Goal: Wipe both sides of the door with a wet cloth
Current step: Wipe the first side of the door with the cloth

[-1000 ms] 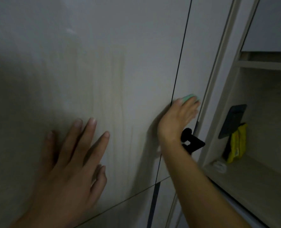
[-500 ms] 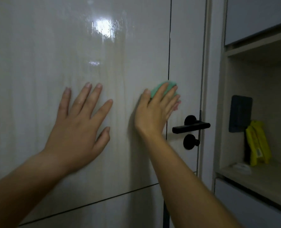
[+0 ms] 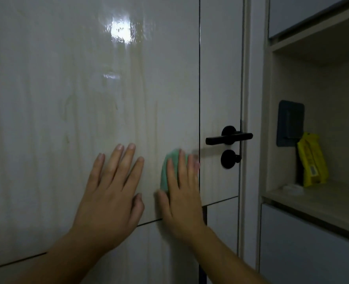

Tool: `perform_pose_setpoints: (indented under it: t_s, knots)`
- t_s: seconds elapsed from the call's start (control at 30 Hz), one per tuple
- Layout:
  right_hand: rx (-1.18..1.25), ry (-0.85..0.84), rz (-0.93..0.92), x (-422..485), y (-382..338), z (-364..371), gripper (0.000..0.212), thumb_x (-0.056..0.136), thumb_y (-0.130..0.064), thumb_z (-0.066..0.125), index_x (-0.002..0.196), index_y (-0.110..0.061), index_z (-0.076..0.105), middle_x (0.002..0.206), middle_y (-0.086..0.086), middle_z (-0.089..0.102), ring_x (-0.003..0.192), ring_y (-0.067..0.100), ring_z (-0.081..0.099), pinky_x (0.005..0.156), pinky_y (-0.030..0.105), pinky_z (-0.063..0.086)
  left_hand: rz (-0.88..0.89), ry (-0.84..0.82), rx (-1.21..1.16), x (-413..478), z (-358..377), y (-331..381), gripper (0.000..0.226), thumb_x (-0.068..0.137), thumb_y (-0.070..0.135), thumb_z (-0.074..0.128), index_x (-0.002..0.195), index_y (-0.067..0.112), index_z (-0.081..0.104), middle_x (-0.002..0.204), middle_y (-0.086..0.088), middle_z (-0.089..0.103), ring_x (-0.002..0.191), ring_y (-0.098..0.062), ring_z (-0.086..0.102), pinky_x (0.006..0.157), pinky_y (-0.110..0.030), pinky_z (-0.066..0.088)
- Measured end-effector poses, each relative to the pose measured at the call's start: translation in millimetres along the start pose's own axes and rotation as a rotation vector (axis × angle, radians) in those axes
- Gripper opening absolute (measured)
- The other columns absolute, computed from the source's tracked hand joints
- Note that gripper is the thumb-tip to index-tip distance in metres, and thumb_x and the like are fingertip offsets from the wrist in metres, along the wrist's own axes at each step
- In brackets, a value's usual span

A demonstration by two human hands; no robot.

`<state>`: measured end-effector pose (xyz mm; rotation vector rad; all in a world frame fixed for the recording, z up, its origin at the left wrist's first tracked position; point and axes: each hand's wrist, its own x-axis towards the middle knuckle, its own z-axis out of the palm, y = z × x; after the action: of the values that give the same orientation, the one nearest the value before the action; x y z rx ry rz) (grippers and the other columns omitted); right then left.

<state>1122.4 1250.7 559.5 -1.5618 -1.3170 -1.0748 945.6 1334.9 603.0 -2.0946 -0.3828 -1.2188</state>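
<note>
Your right hand (image 3: 182, 193) lies flat, fingers straight, pressing the folded green cloth (image 3: 165, 173) on the glossy pale wood-grain door (image 3: 57, 99); cloth peeks out at 11 o'clock, long axis approx vertical. Your left hand (image 3: 112, 191), flat & empty, is at 9 o'clock; black lever handle (image 3: 229, 137) at 1 o'clock

One pale door (image 3: 67, 99) fills the view, with two dark grooves on it: one vertical groove (image 3: 199, 78) and one horizontal groove (image 3: 220, 201). Two bare hands show: one left hand (image 3: 110, 201) and one right hand (image 3: 181, 199). There is one green cloth (image 3: 166, 171). The door carries one black lever handle (image 3: 229, 137) and one round black knob (image 3: 230, 158). One open shelf (image 3: 323, 199) at the right has three things: one dark rectangular plate (image 3: 290, 123), one yellow packet (image 3: 311, 160) and one small white round object (image 3: 292, 189).
</note>
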Motion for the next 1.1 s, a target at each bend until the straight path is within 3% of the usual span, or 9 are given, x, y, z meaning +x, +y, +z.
perform_pose_setpoints:
  t_s: [0.1,0.23,0.4,0.53,0.7,0.8,0.9,1.03,1.1]
  knots:
    - [-0.034,-0.041,0.086,-50,23,-1,0.068,0.108,-0.048,0.024,0.164,-0.024,-0.007,0.172,0.009,-0.013,0.156,0.038,-0.015,0.124,0.064,0.003,0.0,-0.01,0.018,-8,4,6,0.075,0.089,0.038,0.044,0.156,0.005,0.039,0.169,-0.018,0.019,0.158,-0.036,0.014,0.125,-0.061,0.012]
    - [0.0,0.031,0.234,18,40,-22,0.071,0.105,-0.043,0.025,0.163,-0.023,-0.01,0.17,0.012,-0.017,0.156,0.035,-0.019,0.126,0.06,-0.003,-0.008,0.004,0.018,-7,7,5,0.076,0.09,0.039,0.043,0.158,0.006,0.035,0.17,-0.016,0.016,0.159,-0.035,0.011,0.126,-0.059,0.009]
    - [-0.033,0.013,0.13,81,63,-44,0.071,0.104,-0.042,0.024,0.164,-0.012,-0.001,0.171,0.014,-0.013,0.156,0.033,-0.019,0.127,0.049,-0.011,0.001,0.02,0.008,-10,11,3,0.076,0.091,0.041,0.041,0.158,0.006,0.034,0.171,-0.015,0.014,0.159,-0.034,0.01,0.126,-0.061,0.011]
    - [0.012,0.019,0.208,9,60,-24,0.071,0.105,-0.041,0.027,0.164,-0.013,-0.002,0.171,0.01,-0.014,0.157,0.03,-0.017,0.127,0.054,-0.005,-0.006,0.003,0.014,-9,9,5,0.075,0.092,0.041,0.04,0.158,0.005,0.035,0.17,-0.017,0.016,0.159,-0.035,0.01,0.125,-0.061,0.011]
    - [0.0,-0.018,0.335,-77,2,12,0.074,0.105,-0.043,0.027,0.163,-0.018,-0.012,0.17,0.009,-0.02,0.156,0.035,-0.02,0.125,0.062,-0.001,-0.01,-0.044,0.007,-9,1,5,0.074,0.093,0.041,0.039,0.158,0.005,0.035,0.17,-0.017,0.017,0.159,-0.034,0.01,0.127,-0.058,0.01]
    - [0.034,-0.044,0.19,-44,-25,6,0.072,0.107,-0.05,0.02,0.163,-0.012,-0.003,0.17,0.012,-0.018,0.155,0.038,-0.02,0.126,0.055,-0.01,0.023,-0.036,-0.05,-9,-9,-4,0.069,0.096,0.04,0.037,0.155,0.005,0.04,0.169,-0.017,0.021,0.158,-0.033,0.017,0.126,-0.054,0.017]
    - [-0.007,-0.036,-0.021,51,-44,-11,0.07,0.107,-0.052,0.017,0.163,-0.018,-0.005,0.17,0.011,-0.019,0.155,0.034,-0.023,0.125,0.05,-0.016,-0.022,-0.002,-0.042,-5,-23,-30,0.068,0.096,0.041,0.039,0.154,0.005,0.041,0.168,-0.018,0.022,0.155,-0.035,0.022,0.121,-0.05,0.019]
    - [-0.022,0.031,0.051,118,-60,-17,0.072,0.106,-0.05,0.024,0.164,-0.018,-0.002,0.171,0.009,-0.017,0.155,0.031,-0.023,0.125,0.047,-0.018,-0.214,0.038,0.082,13,-42,-72,0.072,0.095,0.044,0.036,0.158,0.009,0.033,0.169,-0.02,0.016,0.157,-0.039,0.014,0.125,-0.053,0.005]
    - [-0.07,-0.035,-0.074,97,-62,-13,0.074,0.106,-0.051,0.029,0.164,-0.022,-0.006,0.17,0.006,-0.021,0.155,0.032,-0.023,0.125,0.048,-0.016,-0.251,0.035,0.116,22,-49,-87,0.073,0.095,0.045,0.034,0.16,0.012,0.028,0.171,-0.019,0.011,0.158,-0.039,0.007,0.126,-0.053,-0.002]
